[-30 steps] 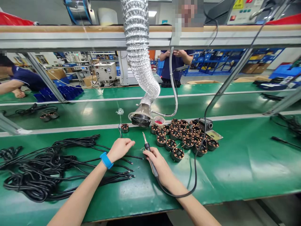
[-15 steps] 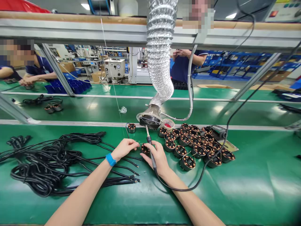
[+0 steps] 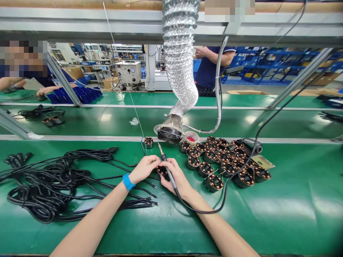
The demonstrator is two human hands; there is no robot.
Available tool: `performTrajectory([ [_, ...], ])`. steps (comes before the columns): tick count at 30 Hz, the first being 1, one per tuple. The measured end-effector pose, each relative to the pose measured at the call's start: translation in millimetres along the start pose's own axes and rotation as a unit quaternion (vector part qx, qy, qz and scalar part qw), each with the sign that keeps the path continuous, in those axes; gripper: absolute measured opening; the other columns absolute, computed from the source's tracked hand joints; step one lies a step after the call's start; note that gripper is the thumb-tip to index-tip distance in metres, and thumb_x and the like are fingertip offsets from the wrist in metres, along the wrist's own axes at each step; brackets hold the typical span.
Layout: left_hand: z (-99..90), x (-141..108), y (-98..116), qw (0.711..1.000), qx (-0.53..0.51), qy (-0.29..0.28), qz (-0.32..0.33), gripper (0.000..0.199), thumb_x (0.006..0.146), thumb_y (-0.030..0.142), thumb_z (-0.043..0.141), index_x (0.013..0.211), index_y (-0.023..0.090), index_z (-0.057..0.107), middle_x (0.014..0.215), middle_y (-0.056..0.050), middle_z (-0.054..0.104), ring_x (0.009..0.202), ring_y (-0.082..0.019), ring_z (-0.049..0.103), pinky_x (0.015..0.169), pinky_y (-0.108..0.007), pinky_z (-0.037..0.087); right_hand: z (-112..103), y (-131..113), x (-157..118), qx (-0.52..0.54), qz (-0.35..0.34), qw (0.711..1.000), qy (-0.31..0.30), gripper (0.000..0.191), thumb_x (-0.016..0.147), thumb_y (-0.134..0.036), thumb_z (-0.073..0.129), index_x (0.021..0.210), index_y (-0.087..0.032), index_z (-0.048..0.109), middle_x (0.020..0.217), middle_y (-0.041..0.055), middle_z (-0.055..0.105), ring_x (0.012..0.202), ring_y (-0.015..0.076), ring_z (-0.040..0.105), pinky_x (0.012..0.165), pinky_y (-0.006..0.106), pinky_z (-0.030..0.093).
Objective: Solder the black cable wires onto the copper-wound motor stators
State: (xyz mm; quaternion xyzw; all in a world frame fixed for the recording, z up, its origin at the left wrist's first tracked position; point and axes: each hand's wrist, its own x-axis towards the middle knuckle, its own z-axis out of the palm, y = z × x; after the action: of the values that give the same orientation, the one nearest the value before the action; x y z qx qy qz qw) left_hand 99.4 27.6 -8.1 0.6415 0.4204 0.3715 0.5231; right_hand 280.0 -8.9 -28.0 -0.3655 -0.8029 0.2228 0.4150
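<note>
My right hand (image 3: 178,178) wraps round a soldering iron (image 3: 168,171), its tip pointing up and away toward the fume hood. Its thumb and fingers also rest about a motor stator (image 3: 162,171) with copper windings, partly hidden by both hands. At the stator's left side, my left hand (image 3: 146,167) is closed in a pinch, a blue band on its wrist. A thin solder wire (image 3: 137,116) hangs from above and runs down to this hand; its end is hidden by the fingers. Another stator (image 3: 148,142) with a black lead stands just beyond.
Several stators (image 3: 214,182) stand grouped at right, near a red-filled round tub (image 3: 192,137) and a soldering iron holder (image 3: 253,146). Coiled black cables (image 3: 50,185) lie at left. An extraction hood (image 3: 170,134) on a foil duct hangs ahead. Co-workers (image 3: 214,67) are across the bench.
My left hand has moved right to the stator and meets my right fingers. The soldering iron's tip has swung left, clear of the hood. The view has tilted down slightly.
</note>
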Motion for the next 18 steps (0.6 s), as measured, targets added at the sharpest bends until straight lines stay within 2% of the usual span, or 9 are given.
performTrajectory([
  [2, -3.2, -1, 0, 1.0, 0.003, -0.027, -0.005, 0.032, 0.085, 0.043, 0.06, 0.072, 0.014, 0.064, 0.068, -0.001, 0.059, 0.067, -0.014, 0.05, 0.067, -0.024, 0.038, 0, -1, -1, 0.005, 0.006, 1.0, 0.001, 0.052, 0.073, -0.004, 0.059, 0.12, -0.025, 0.053, 0.11, 0.0045, 0.05, 0.092, 0.0158, 0.059, 0.085, 0.03, 0.052],
  [4, -9.3, -2, -2, 0.999, 0.02, -0.031, -0.011, 0.032, 0.086, 0.043, 0.06, 0.074, 0.014, 0.066, 0.068, -0.001, 0.059, 0.067, -0.014, 0.05, 0.066, -0.024, 0.038, 0, -1, -3, -0.002, 0.015, 1.0, 0.011, 0.051, 0.074, -0.007, 0.062, 0.12, -0.025, 0.053, 0.111, 0.0048, 0.05, 0.094, 0.017, 0.059, 0.088, 0.032, 0.052],
  [8, -17.7, 1, -9, 0.997, 0.061, 0.025, -0.026, 0.035, 0.09, 0.043, 0.054, 0.085, 0.015, 0.074, 0.07, -0.003, 0.062, 0.065, -0.016, 0.052, 0.064, -0.026, 0.039, 2, 3, -6, -0.04, 0.043, 0.997, 0.046, 0.05, 0.074, -0.022, 0.074, 0.12, -0.026, 0.054, 0.113, 0.0057, 0.05, 0.097, 0.0206, 0.059, 0.089, 0.038, 0.053],
  [11, -15.0, 6, -15, 0.995, 0.094, 0.042, 0.016, 0.031, 0.09, 0.037, 0.054, 0.094, 0.017, 0.076, 0.087, -0.007, 0.068, 0.083, -0.021, 0.06, 0.079, -0.029, 0.044, 3, 5, -7, -0.045, 0.053, 0.996, 0.06, 0.05, 0.075, -0.024, 0.076, 0.119, -0.027, 0.054, 0.114, 0.0057, 0.049, 0.096, 0.0201, 0.06, 0.089, 0.038, 0.054],
  [14, -9.3, 10, -19, 0.992, 0.104, -0.02, 0.07, 0.026, 0.09, 0.029, 0.054, 0.099, 0.02, 0.076, 0.103, -0.009, 0.067, 0.101, -0.024, 0.059, 0.094, -0.032, 0.041, 3, 6, -7, -0.026, 0.042, 0.997, 0.052, 0.048, 0.078, -0.02, 0.073, 0.121, -0.027, 0.053, 0.114, 0.0055, 0.048, 0.1, 0.0196, 0.059, 0.092, 0.037, 0.053],
  [16, -7.5, 10, -20, 0.991, 0.098, -0.058, 0.067, 0.024, 0.089, 0.027, 0.055, 0.097, 0.02, 0.076, 0.102, -0.009, 0.067, 0.099, -0.023, 0.059, 0.093, -0.032, 0.042, 2, 7, -7, -0.017, 0.036, 0.998, 0.048, 0.047, 0.079, -0.019, 0.07, 0.122, -0.027, 0.052, 0.115, 0.0058, 0.047, 0.102, 0.0199, 0.059, 0.093, 0.037, 0.053],
  [18, -8.3, 9, -20, 0.991, 0.103, -0.063, 0.05, 0.02, 0.088, 0.028, 0.057, 0.092, 0.02, 0.075, 0.097, -0.008, 0.067, 0.092, -0.023, 0.06, 0.085, -0.03, 0.044, 2, 6, -8, -0.011, 0.034, 0.998, 0.047, 0.047, 0.079, -0.019, 0.069, 0.122, -0.027, 0.052, 0.114, 0.0058, 0.047, 0.101, 0.0197, 0.059, 0.092, 0.037, 0.053],
])
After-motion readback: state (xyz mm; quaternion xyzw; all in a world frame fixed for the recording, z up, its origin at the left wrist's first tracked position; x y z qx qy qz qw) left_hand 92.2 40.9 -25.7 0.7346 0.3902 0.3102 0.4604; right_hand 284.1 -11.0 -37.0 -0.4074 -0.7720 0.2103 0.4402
